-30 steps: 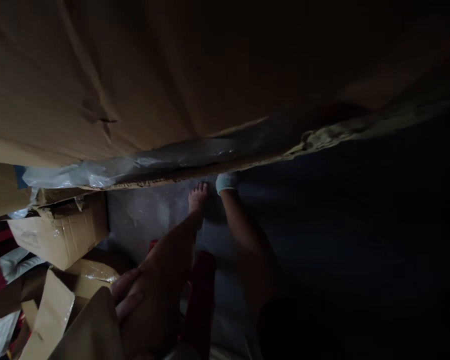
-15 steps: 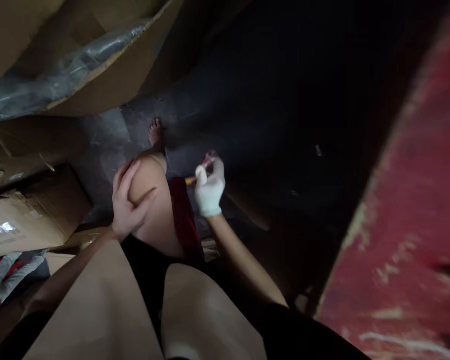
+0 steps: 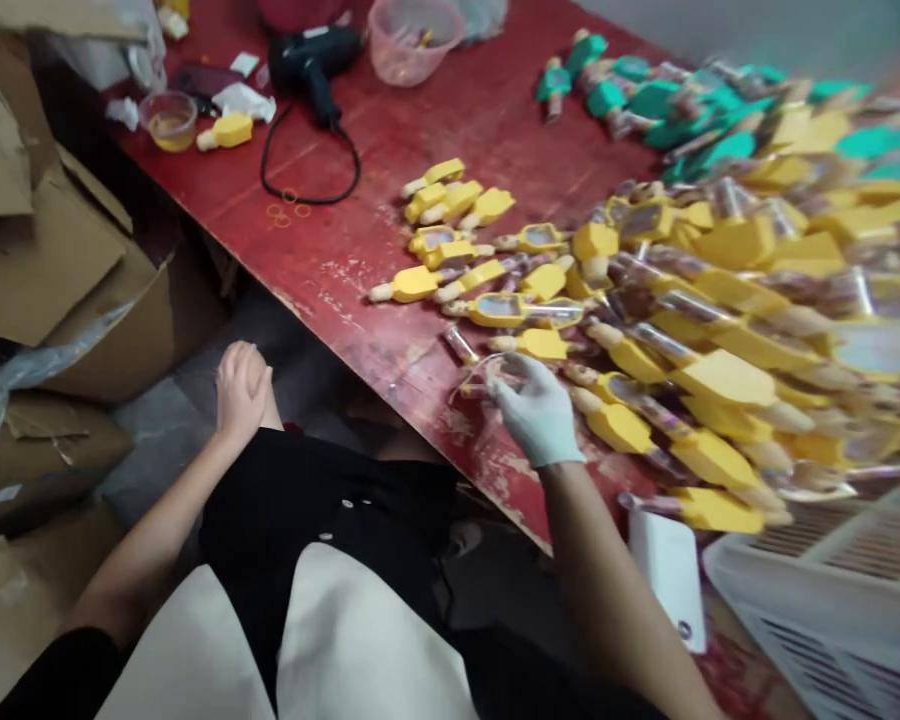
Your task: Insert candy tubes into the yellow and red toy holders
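My bare left hand (image 3: 244, 392) rests on my knee, fingers lying over it. At the front edge of the red table, my right hand (image 3: 529, 405) wears a white glove. Its fingers are bent and pinched together; motion blur hides what is between them. Just beyond its fingertips lies a small clear tube (image 3: 462, 345). Close by is a yellow paddle-shaped piece (image 3: 536, 344) with a pale knob end. To the right spreads a large heap of similar yellow pieces (image 3: 727, 385), several with clear tubes or shiny windows.
Green pieces (image 3: 664, 105) lie at the back of the red table (image 3: 217, 190). A black heat gun (image 3: 315, 65) with a looped cord, a pink bowl (image 3: 412, 45) and a small clear tub (image 3: 169, 122) stand far left. A white device (image 3: 667, 580) and a plastic crate (image 3: 832, 590) are right; cartons (image 3: 52, 270) left.
My view has swung from the dark floor to the table. My right hand has risen from beside my leg to the table edge. The left hand stays on the knee.
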A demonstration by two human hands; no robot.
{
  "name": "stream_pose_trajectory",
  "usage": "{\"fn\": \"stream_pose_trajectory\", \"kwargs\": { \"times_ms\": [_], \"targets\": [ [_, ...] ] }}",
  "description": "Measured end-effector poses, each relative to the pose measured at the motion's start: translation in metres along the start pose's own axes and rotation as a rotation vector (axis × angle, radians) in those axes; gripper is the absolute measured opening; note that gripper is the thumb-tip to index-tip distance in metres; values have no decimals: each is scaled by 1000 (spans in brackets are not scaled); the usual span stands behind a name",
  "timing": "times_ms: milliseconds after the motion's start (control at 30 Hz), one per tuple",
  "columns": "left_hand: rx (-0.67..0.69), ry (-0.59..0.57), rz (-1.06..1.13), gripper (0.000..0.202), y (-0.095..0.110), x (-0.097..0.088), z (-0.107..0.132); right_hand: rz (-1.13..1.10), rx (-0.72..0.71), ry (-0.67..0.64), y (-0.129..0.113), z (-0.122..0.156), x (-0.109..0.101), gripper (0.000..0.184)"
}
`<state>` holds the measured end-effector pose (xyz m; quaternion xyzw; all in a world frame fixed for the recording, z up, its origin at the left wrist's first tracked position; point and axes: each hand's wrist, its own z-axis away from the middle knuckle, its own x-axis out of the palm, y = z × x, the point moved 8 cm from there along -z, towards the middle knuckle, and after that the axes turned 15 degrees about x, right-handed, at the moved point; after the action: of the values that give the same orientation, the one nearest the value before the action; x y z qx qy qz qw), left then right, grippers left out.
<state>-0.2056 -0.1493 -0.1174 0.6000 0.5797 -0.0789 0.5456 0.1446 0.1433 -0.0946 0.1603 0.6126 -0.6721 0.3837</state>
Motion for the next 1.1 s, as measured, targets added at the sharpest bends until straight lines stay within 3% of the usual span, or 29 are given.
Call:
{"fn": "stream_pose_trajectory", "kwargs": {
  "times_ms": [67, 133, 200, 267, 367, 433, 500, 600, 700, 767, 867, 967, 1033, 1100],
  "targets": [
    [177, -73, 75, 44, 64, 6, -5, -58, 28, -3, 25, 12, -13, 52],
    [305, -194, 132, 38, 118, 25, -14, -69, 4, -20, 39, 25, -20, 41],
    [390, -306, 116, 37, 156, 54, -37, 29, -66, -4, 42, 36, -24, 31],
    [412, -382, 16, 42, 178, 88, -78, 197, -144, 52, 39, 42, -26, 25],
    [349, -494, -211, 63, 186, 139, -152, 188, -169, 145, 35, 45, -36, 27],
    [314, -579, -295, 69, 185, 165, -188, -54, -58, 157, 42, 42, -47, 29],
    [320, -610, -293, 66, 182, 178, -207, -333, 122, 122, 55, 36, -50, 33],
    [370, -539, -130, 58, 174, 172, -214, -700, 305, 49, 69, 31, -45, 44],
    [359, -509, -50, 55, 163, 157, -207, -873, 340, 94, 77, 31, -42, 63],
    [324, -512, -138, 57, 161, 150, -205, -853, 327, 156, 81, 35, -42, 59],
    [372, -476, -221, 59, 176, 147, -210, -789, 292, 236, 87, 39, -39, 43],
    [393, -581, -218, 64, 181, 153, -211, -743, 292, 291, 89, 42, -35, 39],
    [343, -672, -195, 55, 176, 154, -208, -724, 315, 311, 89, 42, -34, 43],
    [324, -692, -134, 39, 179, 155, -204, -719, 329, 317, 87, 40, -35, 46]
  ]
}}
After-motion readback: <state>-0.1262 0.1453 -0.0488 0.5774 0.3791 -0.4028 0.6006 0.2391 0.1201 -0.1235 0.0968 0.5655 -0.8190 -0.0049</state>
